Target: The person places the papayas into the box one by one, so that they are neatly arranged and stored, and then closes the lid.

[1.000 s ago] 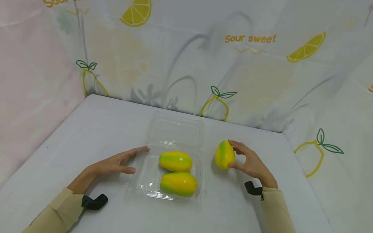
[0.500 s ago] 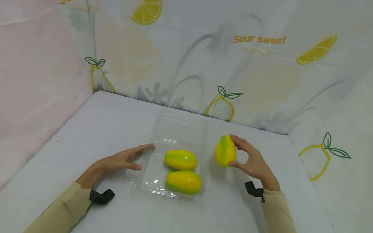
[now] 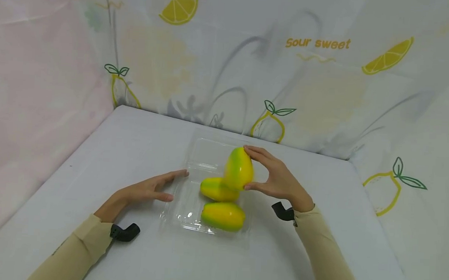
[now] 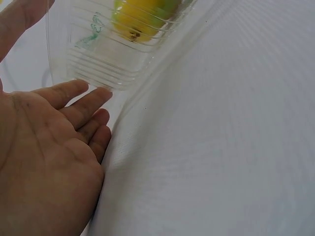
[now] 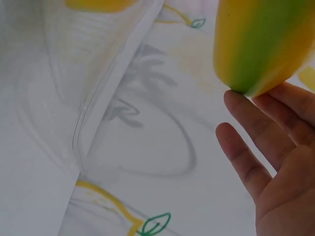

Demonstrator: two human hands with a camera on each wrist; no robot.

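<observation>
My right hand pinches a glossy yellow papaya with a green stripe between thumb and fingertips. It holds the fruit above the clear plastic clamshell box, overlapping the rear papaya inside. A second papaya lies in front of that one, both on their sides. In the right wrist view, fingertips meet the lower end of the held papaya. My left hand is at the box's left side with its fingers extended. The left wrist view shows two fingertips right at the box wall.
The box's hinged lid lies opened back toward the rear wall. A white cloth covers the table. Printed fabric with lemon drawings rises along the back edge. Black wrist-worn pieces stick out beside both sleeves.
My right hand has lifted the papaya from the table right of the box and carried it left over the box. My left hand stays at the box's left side. The head view shifted slightly.
</observation>
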